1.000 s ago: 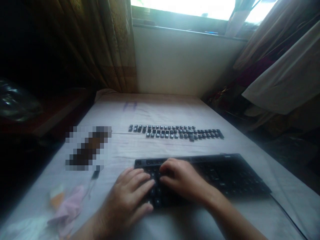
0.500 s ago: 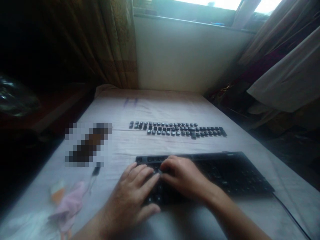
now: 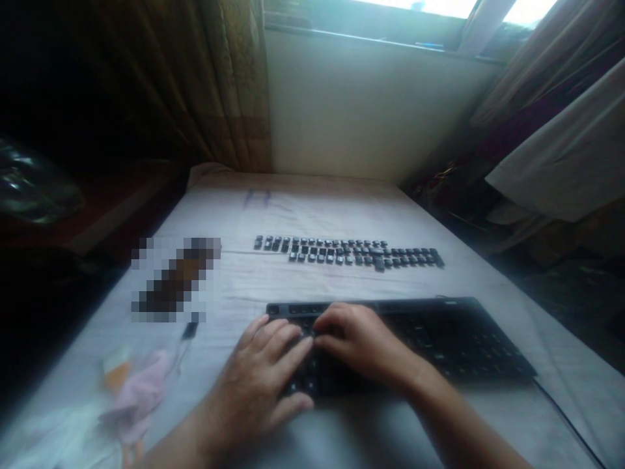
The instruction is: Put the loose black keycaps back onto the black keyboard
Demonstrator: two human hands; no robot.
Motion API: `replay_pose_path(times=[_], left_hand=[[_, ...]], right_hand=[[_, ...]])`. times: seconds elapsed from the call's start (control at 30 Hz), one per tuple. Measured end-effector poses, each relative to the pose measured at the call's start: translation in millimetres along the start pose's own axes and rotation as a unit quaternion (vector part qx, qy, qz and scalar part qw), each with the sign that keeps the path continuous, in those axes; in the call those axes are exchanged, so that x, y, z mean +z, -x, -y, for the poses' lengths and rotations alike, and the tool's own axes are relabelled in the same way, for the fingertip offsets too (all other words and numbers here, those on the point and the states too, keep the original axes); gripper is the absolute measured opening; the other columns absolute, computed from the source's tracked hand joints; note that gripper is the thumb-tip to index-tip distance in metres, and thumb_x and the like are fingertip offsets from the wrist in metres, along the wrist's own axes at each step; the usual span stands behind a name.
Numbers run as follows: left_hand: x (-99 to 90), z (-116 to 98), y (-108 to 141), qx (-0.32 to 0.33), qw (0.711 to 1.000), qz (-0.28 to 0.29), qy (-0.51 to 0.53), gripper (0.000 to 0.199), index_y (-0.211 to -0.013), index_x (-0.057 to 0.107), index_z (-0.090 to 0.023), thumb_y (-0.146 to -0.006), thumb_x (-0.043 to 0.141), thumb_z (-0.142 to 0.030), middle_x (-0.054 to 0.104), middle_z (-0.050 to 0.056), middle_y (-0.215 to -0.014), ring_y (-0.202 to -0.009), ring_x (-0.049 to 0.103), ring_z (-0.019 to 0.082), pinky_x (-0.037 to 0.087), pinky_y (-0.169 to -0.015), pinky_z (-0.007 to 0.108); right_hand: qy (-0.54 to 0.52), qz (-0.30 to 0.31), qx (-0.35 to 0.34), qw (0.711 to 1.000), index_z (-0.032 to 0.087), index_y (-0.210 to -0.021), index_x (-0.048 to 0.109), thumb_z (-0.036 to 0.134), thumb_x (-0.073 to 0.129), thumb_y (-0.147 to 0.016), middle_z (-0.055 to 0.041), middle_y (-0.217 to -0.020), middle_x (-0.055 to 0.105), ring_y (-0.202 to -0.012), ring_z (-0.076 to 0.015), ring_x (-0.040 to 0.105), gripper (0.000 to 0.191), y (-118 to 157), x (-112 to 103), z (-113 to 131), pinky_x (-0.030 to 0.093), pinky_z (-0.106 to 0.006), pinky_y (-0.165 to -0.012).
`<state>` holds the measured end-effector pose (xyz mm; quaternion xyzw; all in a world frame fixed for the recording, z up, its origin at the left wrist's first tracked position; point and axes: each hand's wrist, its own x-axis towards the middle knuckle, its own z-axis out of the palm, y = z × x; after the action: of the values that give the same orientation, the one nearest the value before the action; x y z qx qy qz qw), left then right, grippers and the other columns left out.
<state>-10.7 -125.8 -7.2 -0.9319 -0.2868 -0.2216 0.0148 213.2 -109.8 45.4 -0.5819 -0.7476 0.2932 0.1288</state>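
A black keyboard lies on the cloth-covered surface in front of me, with much of its middle and right part bare of keycaps. My left hand rests on its left end, palm down, fingers stretched over the keys there and thumb by the front edge. Close beside it, my right hand is bent over the keyboard, thumb and forefinger pinched at a small keycap that the fingertips mostly hide. Beyond the keyboard, loose black keycaps lie in rows on the cloth.
A dark blurred-out object lies on the left, with a small black piece near it. Pink cloth is at the lower left. The keyboard cable runs off to the lower right. A wall and curtain stand behind.
The view has shifted very slightly. Both hands stay at almost the same place on the keyboard, and the right fingertips have moved only a little. The rows of keycaps look unchanged.
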Motion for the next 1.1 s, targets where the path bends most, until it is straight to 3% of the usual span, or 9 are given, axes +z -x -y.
replay_pose_path(times=[0.1,0.37,0.83,0.97,1.1], left_hand=[[0.0,-0.6,-0.4,0.001,1.0,-0.005,0.001,0.056,-0.134,0.055,-0.019,-0.091,0.056,-0.055,0.06,0.011,-0.127,-0.121,0.051,0.03,0.029,-0.11,0.049],[-1.4,-2.3,-2.0,0.003,1.0,-0.01,-0.004,0.054,-0.132,0.056,-0.017,-0.092,0.055,-0.054,0.061,0.011,-0.126,-0.12,0.051,0.031,0.028,-0.109,0.049],[2.1,-1.5,-0.9,-0.005,1.0,-0.012,-0.002,0.052,-0.131,0.057,-0.021,-0.091,0.056,-0.054,0.06,0.01,-0.126,-0.119,0.051,0.03,0.029,-0.109,0.049],[3.2,0.1,0.6,0.0,1.0,-0.009,0.001,0.057,-0.133,0.056,-0.02,-0.088,0.06,-0.055,0.06,0.011,-0.126,-0.12,0.05,0.031,0.03,-0.109,0.051],[1.5,1.3,-0.2,0.003,1.0,-0.011,0.006,0.057,-0.132,0.056,-0.02,-0.086,0.063,-0.053,0.059,0.011,-0.126,-0.118,0.051,0.032,0.034,-0.107,0.052]], right_hand=[[-0.007,-0.005,-0.013,1.0,0.022,-0.089,0.078,0.021,0.063,-0.084,-0.004,-0.089,0.076,-0.083,-0.0181,0.069,0.016,-1.6,0.0,-1.1,0.049,-0.027,-0.077],[-0.003,-0.029,0.043,0.999,0.021,-0.084,0.077,0.02,0.063,-0.082,-0.0042,-0.087,0.077,-0.084,-0.0199,0.07,0.014,-5.5,4.4,3.1,0.049,-0.028,-0.078],[0.028,-0.028,0.024,0.999,0.022,-0.08,0.075,0.02,0.064,-0.082,-0.0034,-0.086,0.075,-0.079,-0.0176,0.067,0.011,-5.4,11.2,1.8,0.046,-0.026,-0.073],[-0.023,-0.054,0.025,0.998,0.021,-0.081,0.075,0.022,0.062,-0.083,-0.0034,-0.084,0.076,-0.081,-0.0184,0.069,0.014,-7.6,-3.8,-8.0,0.049,-0.026,-0.076],[0.029,-0.132,0.104,0.985,0.02,-0.09,0.076,0.026,0.059,-0.085,-0.0056,-0.093,0.077,-0.089,-0.0225,0.069,0.019,-7.4,-31.7,-35.9,0.05,-0.031,-0.081]])
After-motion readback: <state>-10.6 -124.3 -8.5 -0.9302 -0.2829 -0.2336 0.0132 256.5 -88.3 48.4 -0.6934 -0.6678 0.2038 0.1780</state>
